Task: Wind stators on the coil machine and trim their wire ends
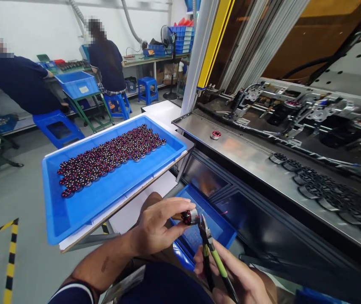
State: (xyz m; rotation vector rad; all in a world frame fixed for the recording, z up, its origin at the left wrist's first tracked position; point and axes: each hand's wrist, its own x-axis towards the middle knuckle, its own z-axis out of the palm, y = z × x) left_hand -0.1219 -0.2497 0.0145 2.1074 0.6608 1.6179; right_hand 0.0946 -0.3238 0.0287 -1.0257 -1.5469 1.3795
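1. Silver-and-red round part [192, 217]: pinched by our left hand [159, 221].
2. Our right hand [238, 270] grips green-and-black metal pliers [217, 259] beside it.
3. Left of our grip: blue plastic tray [117, 192] holding round black-and-red parts [112, 155].

Silver-red part [190, 217] — on edge, green-black cutters [208, 237] just beside

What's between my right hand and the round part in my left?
In the head view, green-and-black cutters lie between: your right hand holds them, pointed toward the round part in your left hand.
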